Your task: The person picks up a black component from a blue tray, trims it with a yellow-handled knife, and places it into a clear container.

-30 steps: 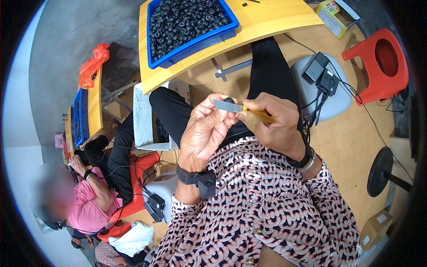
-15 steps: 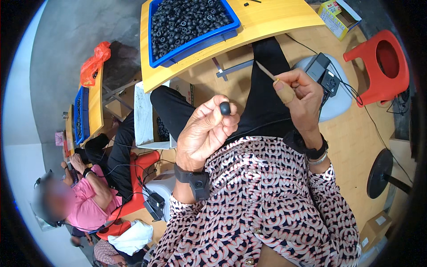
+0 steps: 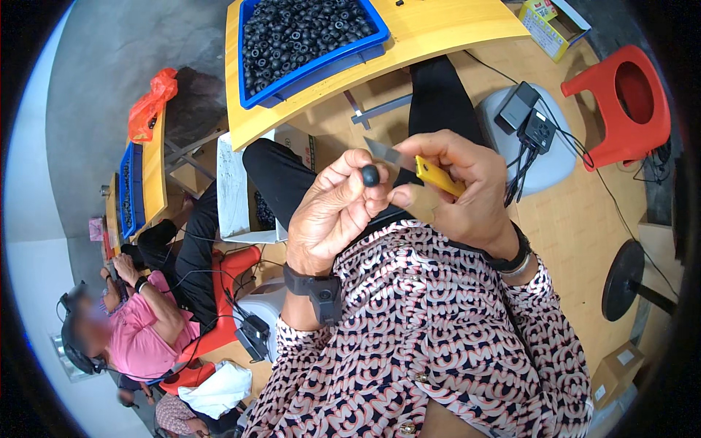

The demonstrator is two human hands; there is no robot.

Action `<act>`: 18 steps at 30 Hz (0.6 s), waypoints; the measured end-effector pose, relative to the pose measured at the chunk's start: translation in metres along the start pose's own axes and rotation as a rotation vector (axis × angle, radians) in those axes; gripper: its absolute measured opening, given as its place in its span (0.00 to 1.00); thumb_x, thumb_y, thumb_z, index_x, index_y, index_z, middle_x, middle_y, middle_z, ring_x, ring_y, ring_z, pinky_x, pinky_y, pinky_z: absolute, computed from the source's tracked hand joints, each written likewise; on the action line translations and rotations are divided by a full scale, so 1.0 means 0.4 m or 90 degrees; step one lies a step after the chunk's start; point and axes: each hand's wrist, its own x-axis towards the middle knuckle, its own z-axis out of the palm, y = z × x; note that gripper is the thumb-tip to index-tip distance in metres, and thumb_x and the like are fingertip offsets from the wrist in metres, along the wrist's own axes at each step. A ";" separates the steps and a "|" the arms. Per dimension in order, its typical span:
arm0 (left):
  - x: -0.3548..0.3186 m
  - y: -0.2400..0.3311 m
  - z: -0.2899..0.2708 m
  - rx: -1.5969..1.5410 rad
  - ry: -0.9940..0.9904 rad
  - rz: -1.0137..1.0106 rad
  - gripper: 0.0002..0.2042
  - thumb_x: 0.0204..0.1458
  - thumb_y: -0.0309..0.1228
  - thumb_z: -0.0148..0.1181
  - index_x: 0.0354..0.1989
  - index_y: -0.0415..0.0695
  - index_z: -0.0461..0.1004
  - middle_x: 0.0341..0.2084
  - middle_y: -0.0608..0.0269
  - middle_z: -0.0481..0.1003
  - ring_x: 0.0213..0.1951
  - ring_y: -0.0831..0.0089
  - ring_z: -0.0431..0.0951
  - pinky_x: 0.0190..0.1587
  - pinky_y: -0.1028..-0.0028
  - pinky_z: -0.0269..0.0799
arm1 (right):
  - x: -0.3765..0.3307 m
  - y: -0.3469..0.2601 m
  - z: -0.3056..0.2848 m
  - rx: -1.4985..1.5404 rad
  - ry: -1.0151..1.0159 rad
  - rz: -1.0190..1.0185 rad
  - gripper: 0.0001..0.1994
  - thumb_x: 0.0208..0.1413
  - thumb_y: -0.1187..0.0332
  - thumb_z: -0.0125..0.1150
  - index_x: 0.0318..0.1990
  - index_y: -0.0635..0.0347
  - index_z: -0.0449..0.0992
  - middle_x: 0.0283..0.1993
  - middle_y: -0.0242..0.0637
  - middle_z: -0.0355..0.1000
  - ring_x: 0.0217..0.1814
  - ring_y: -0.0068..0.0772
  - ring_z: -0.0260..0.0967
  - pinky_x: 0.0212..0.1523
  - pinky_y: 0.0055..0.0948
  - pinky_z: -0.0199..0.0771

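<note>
"Where was the black piece (image 3: 371, 175)?" the first asked.

"Pinched between thumb and fingers of the left hand (image 3: 332, 204)," said the second. "The right hand (image 3: 473, 193) gripped a yellow-handled knife (image 3: 440, 177), its blade (image 3: 381, 152) angled just beside the left fingertips. The hands were close; whether they touched, one couldn't tell."

"What could have gone wrong?"

"A cut, most likely. The piece looked small, rounded and smooth, so it might have rolled in the pinch and let the blade skid onto a finger. Too loose a pinch might have dropped it."

"And beyond?"

"A blue tray (image 3: 321, 74) heaped with small black parts (image 3: 303, 44) stood on the bench (image 3: 445, 22). Farther off, to the left, sat a co-worker (image 3: 150, 332) in pink."
</note>
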 end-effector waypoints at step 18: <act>0.005 -0.008 0.000 0.032 0.037 -0.040 0.08 0.52 0.24 0.53 0.40 0.39 0.70 0.37 0.57 0.72 0.29 0.75 0.68 0.33 0.78 0.66 | 0.018 0.017 0.005 -0.118 -0.016 0.048 0.10 0.45 0.70 0.65 0.21 0.66 0.71 0.17 0.30 0.66 0.21 0.11 0.59 0.19 0.17 0.60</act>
